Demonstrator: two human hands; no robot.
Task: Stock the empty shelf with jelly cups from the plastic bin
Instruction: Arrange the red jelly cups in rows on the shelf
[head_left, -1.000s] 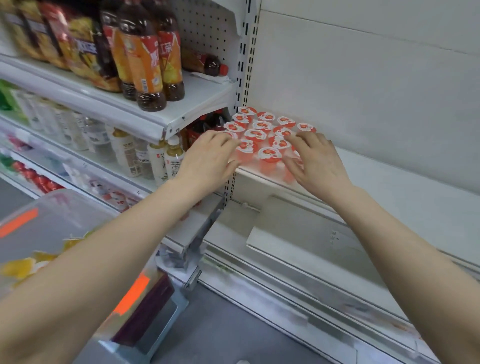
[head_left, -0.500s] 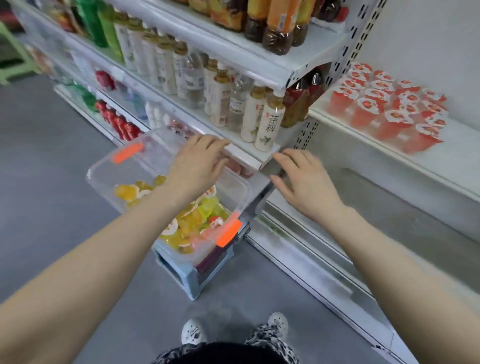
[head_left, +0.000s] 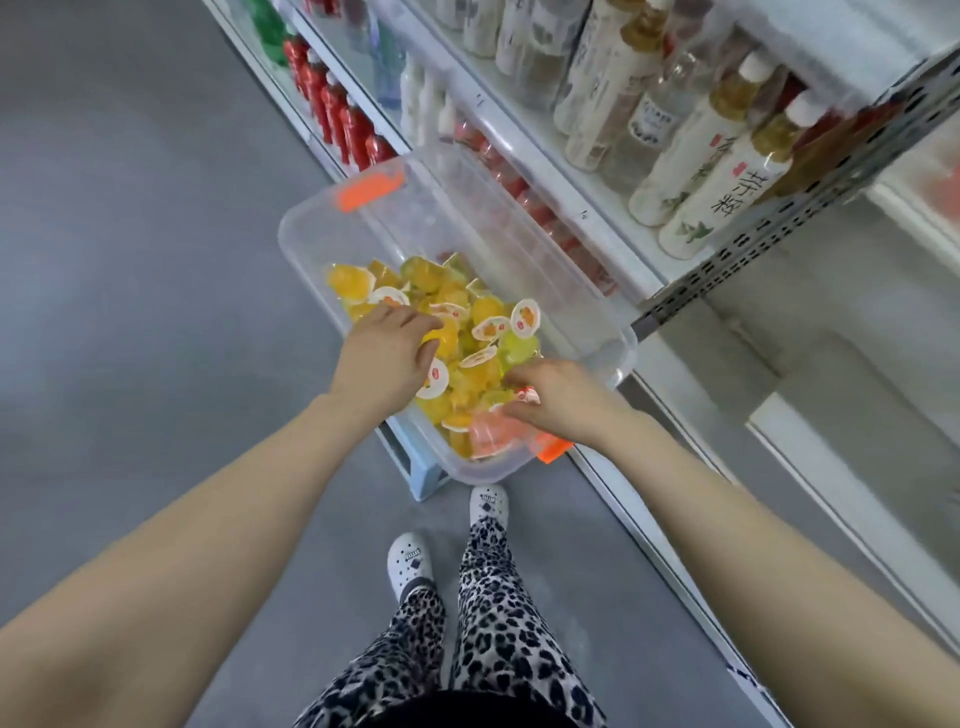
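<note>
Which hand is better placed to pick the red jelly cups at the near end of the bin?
Probably the right hand: it touches the red jelly cups in the near corner of the bin, while the left hand lies over yellow cups.

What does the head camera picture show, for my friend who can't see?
A person's left hand and right hand reach into a heap of yellow, orange and green jelly cups in a clear plastic bin with orange latches. The bin sits on a low blue stand beside white store shelves of drink bottles.
</note>
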